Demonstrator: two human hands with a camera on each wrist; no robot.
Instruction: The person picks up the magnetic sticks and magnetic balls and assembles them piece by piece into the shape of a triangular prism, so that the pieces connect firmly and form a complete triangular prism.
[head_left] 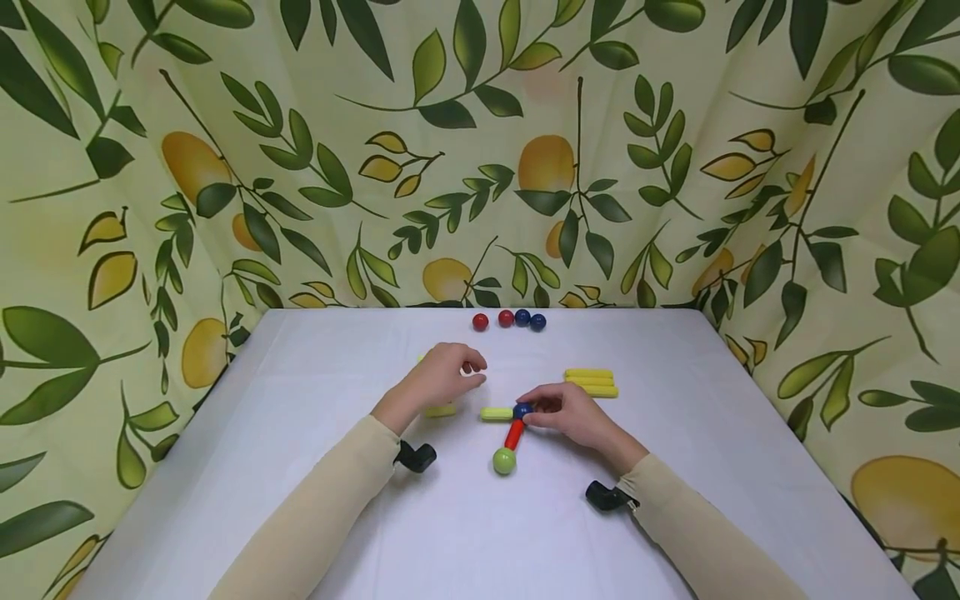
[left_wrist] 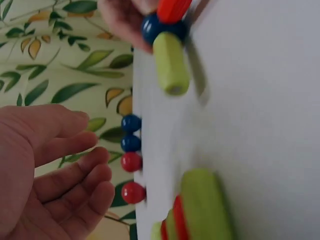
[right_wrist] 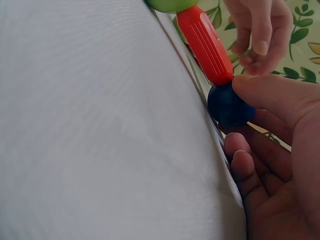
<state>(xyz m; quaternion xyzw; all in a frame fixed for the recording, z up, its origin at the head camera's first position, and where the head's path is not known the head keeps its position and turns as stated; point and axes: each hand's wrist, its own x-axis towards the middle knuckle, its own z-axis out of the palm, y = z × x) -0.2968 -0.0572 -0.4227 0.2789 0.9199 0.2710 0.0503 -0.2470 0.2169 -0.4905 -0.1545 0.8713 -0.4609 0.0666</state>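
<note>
My right hand (head_left: pixel 573 412) pinches a dark blue ball (right_wrist: pixel 230 104) between thumb and fingers. From that ball a red rod (right_wrist: pixel 205 46) runs toward me to a light green ball (head_left: pixel 504 461). A yellow-green rod (head_left: pixel 496 414) sticks out to the left of the blue ball, its far end free in the left wrist view. My left hand (head_left: pixel 444 372) hovers with relaxed, slightly bent fingers and nothing in them. Below and beside it lie yellow-green rods (left_wrist: pixel 202 200) with red ones between, partly hidden by the hand in the head view.
Two red balls (head_left: pixel 480 322) and two blue balls (head_left: pixel 522 317) stand in a row near the table's back edge. Several yellow rods (head_left: pixel 590 382) lie side by side beyond my right hand. A leaf-patterned cloth (head_left: pixel 480 167) hangs around the white table (head_left: pixel 315 500).
</note>
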